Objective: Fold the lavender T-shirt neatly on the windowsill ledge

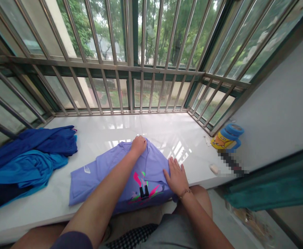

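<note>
A lilac T-shirt [107,171] with a pink and green print lies spread on the white window ledge [167,135], its lower edge hanging over the front. My left hand [138,144] is closed on the fabric at the shirt's far edge, pinching a fold. My right hand [176,176] lies flat with fingers apart on the shirt's right side, pressing it down. A thin bracelet sits on my right wrist.
A heap of blue clothes [29,157] covers the ledge's left end. A yellow cup with a blue lid [226,137] lies on its side at the right corner, a small white object [214,168] near it. Metal window bars [130,69] close off the back and sides.
</note>
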`<state>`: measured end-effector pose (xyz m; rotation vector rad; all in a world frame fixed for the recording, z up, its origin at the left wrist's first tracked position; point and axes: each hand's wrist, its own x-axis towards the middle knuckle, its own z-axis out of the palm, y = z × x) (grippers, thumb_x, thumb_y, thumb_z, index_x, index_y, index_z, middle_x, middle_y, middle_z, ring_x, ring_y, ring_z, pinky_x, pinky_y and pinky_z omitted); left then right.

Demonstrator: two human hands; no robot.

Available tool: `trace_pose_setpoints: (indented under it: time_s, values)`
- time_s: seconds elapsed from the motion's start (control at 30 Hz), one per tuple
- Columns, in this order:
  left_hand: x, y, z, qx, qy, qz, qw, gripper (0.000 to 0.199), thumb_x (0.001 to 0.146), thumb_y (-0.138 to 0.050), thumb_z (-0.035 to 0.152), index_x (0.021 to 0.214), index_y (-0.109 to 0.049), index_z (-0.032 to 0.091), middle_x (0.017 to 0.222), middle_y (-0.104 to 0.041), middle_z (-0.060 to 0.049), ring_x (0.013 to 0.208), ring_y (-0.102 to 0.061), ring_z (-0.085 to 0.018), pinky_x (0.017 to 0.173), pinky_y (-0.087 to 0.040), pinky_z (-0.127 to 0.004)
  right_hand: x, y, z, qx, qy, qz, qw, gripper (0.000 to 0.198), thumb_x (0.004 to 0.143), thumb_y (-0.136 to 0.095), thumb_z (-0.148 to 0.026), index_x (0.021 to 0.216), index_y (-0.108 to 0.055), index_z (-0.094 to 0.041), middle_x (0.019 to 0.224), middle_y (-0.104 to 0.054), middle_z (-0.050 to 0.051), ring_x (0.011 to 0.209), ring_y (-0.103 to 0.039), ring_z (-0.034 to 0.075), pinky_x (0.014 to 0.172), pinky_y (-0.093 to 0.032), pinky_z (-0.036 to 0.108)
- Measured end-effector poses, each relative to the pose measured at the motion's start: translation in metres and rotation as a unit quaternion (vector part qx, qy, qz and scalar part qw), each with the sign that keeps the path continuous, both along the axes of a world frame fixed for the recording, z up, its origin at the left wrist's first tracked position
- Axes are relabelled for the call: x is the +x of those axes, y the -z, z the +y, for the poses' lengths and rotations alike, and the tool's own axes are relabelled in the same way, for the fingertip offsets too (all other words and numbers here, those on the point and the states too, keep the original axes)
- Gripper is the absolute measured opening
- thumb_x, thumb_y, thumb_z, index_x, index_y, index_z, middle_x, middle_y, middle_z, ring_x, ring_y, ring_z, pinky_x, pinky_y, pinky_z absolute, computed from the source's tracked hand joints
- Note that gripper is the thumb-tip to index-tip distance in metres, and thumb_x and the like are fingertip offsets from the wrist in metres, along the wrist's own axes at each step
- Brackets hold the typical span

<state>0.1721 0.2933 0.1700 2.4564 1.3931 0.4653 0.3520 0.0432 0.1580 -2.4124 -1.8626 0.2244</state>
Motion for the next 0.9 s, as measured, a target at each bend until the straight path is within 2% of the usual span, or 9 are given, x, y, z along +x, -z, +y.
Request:
trace_pose_setpoints:
  time_s: [0.1,0.2,0.27,0.37,0.53,0.67,0.77,0.9]
  values:
    - [0.010,-0.002,-0.002,-0.032,-0.036,-0.008,0.999,0.038,0.107,-0.050,0.033,0.103,-0.083,0.016,0.115,-0.079,-0.018,0.114,-0.072,-0.029,0.102,-0.053,-0.036,-0.001,-0.001,0.000,0.004,0.001,-0.003,1.000,0.076,0.111,-0.032,-0.054,0.174,-0.031,-0.012,0.181,-0.023,0.012,0.170,-0.017,0.029,0.136,-0.009,0.054]
    - [0.021,-0.002,0.002,-0.083,-0.064,-0.014,0.994,0.034,0.101,-0.063,0.043,0.096,-0.085,0.017,0.103,-0.082,-0.016,0.101,-0.076,-0.029,0.091,-0.055,-0.034,-0.002,-0.002,0.000,0.003,0.001,-0.006,1.000,0.076,0.111,-0.032,-0.054,0.174,-0.031,-0.011,0.181,-0.024,0.012,0.170,-0.018,0.028,0.136,-0.010,0.054]
    - [0.027,-0.001,0.006,-0.114,-0.081,-0.020,0.990,0.024,0.092,-0.074,0.038,0.092,-0.084,0.016,0.102,-0.083,-0.017,0.100,-0.077,-0.030,0.088,-0.055,-0.033,-0.002,-0.002,0.000,0.002,0.001,-0.006,1.000,0.076,0.111,-0.032,-0.055,0.174,-0.031,-0.011,0.181,-0.024,0.011,0.170,-0.019,0.028,0.137,-0.010,0.054]
    - [0.030,0.002,0.010,-0.152,-0.099,-0.042,0.983,0.010,0.086,-0.077,0.026,0.085,-0.083,0.017,0.099,-0.083,-0.015,0.099,-0.077,-0.028,0.086,-0.054,-0.030,-0.001,-0.002,0.000,0.006,0.001,-0.005,1.000,0.076,0.111,-0.033,-0.054,0.174,-0.031,-0.011,0.181,-0.025,0.011,0.169,-0.019,0.028,0.137,-0.011,0.054]
    - [0.026,0.004,0.013,-0.203,-0.105,-0.125,0.966,0.014,0.089,-0.074,0.026,0.077,-0.077,0.019,0.083,-0.080,-0.007,0.087,-0.076,-0.023,0.077,-0.055,-0.026,0.000,0.000,0.000,0.012,0.000,-0.004,1.000,0.076,0.111,-0.033,-0.055,0.173,-0.032,-0.011,0.181,-0.024,0.009,0.169,-0.020,0.028,0.137,-0.011,0.056]
    - [0.021,0.006,0.011,-0.246,-0.112,-0.206,0.940,0.013,0.094,-0.070,0.025,0.084,-0.073,0.018,0.077,-0.076,-0.004,0.072,-0.074,-0.018,0.064,-0.055,-0.022,0.000,0.001,0.000,0.015,0.000,0.002,1.000,0.076,0.111,-0.033,-0.055,0.173,-0.033,-0.012,0.181,-0.024,0.009,0.169,-0.020,0.028,0.136,-0.011,0.056]
    - [0.019,0.009,0.009,-0.271,-0.114,-0.257,0.921,0.003,0.091,-0.072,0.017,0.094,-0.072,0.016,0.078,-0.074,-0.003,0.067,-0.073,-0.015,0.061,-0.057,-0.020,-0.001,0.000,0.000,0.015,0.002,0.004,1.000,0.076,0.110,-0.033,-0.055,0.173,-0.034,-0.012,0.181,-0.024,0.009,0.169,-0.021,0.028,0.136,-0.011,0.056]
    - [0.016,0.011,0.006,-0.294,-0.099,-0.296,0.903,0.031,0.084,-0.075,0.007,0.113,-0.072,0.015,0.082,-0.074,-0.001,0.064,-0.072,-0.013,0.063,-0.060,-0.021,-0.001,-0.002,0.000,0.010,0.004,0.004,1.000,0.076,0.110,-0.033,-0.055,0.173,-0.034,-0.013,0.181,-0.024,0.009,0.169,-0.020,0.028,0.137,-0.010,0.054]
